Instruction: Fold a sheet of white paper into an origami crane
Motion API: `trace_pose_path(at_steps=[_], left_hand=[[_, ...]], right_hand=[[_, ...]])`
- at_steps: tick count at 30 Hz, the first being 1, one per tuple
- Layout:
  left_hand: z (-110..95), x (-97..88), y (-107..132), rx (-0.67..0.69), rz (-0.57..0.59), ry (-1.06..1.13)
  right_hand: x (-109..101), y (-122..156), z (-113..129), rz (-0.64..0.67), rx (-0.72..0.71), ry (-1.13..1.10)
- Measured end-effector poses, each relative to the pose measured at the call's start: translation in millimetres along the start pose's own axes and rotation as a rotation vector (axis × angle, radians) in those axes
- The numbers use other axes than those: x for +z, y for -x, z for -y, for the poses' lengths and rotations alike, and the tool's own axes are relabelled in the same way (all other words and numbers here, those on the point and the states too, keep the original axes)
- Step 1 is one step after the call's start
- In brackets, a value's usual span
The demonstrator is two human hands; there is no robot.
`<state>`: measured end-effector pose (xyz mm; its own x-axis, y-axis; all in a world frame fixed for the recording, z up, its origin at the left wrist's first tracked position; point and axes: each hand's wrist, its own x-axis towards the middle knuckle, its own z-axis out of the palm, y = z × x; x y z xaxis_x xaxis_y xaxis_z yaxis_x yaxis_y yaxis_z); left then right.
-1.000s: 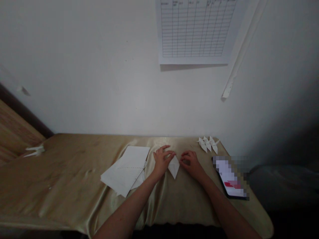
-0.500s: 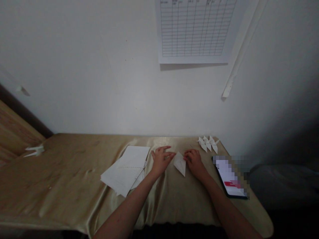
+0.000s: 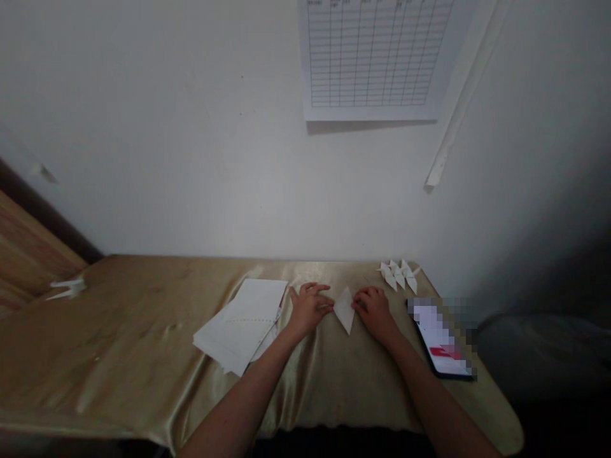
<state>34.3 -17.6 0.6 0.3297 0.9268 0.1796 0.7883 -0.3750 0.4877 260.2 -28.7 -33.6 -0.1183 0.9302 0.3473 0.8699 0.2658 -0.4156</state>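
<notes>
A small white folded paper (image 3: 344,310), shaped like a kite with its long point toward me, is between my two hands over the cloth. My left hand (image 3: 309,310) has its thumb and a fingertip at the paper's left corner, with the other fingers spread. On the opposite side, the fingertips of my right hand (image 3: 373,312) pinch the right edge, its remaining fingers curled. Beyond my right hand stand several folded paper cranes (image 3: 399,275) in a tight row. Left of my left hand lies a stack of white paper sheets (image 3: 243,318).
A phone (image 3: 442,343) with a lit screen lies near the right edge of the table, which has a gold cloth (image 3: 133,343). Another folded white paper piece (image 3: 71,288) is at the far left. A printed grid sheet (image 3: 372,57) hangs on the wall behind.
The folded paper has turned slightly and shifted a little away from me, its lower point swinging left. My left fingertips are now lower, at its left corner.
</notes>
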Motion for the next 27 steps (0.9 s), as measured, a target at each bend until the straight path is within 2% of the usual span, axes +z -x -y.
trace_pose_path(at_steps=[8,18,23,27], left_hand=[[1,2.0,0,-0.004,0.023,0.031],[-5,2.5,0,-0.05,-0.009,0.075],[-10,4.6,0,-0.049,-0.067,0.073],[-12,5.8,0,-0.06,-0.053,0.049]], right_hand=[[0,1,1,0.001,-0.013,-0.03],[0,1,3,0.002,-0.048,-0.036],[-1,1,6,0.003,-0.079,-0.054],[-4,1,10,0.003,-0.091,-0.055]])
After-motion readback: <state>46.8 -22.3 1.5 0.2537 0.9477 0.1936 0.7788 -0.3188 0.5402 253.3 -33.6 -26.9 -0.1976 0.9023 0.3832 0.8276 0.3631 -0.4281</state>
